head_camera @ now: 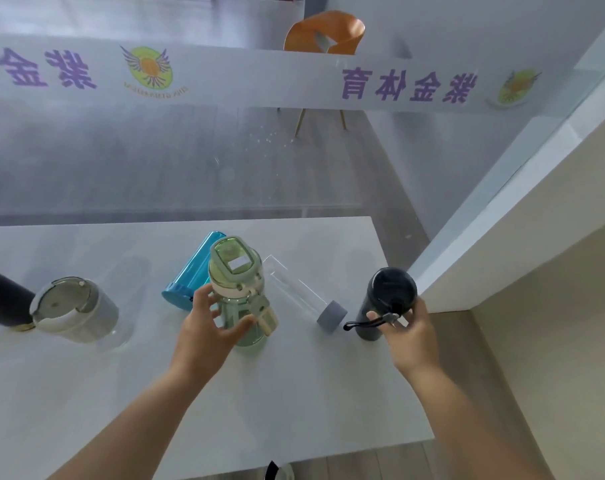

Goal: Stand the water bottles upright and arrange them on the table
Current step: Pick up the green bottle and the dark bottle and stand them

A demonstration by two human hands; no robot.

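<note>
A pale green bottle (237, 271) with a flip lid stands upright mid-table, and my left hand (212, 329) grips its body. At the table's right edge a dark bottle (386, 299) stands upright; my right hand (410, 332) holds it by the side, near its strap. A blue bottle (195, 268) lies on its side behind the green one. Between the two held bottles lies a clear glass bottle (296, 292) with a grey cap, also on its side. At the left stands a grey-lidded clear bottle (77, 311), and a black bottle (3, 296) lies at the frame's edge.
The white table (294, 393) ends just right of the dark bottle, beside a beige wall ledge (502, 265). A glass partition with a printed band runs behind the table. Beyond it stands an orange chair (323, 32).
</note>
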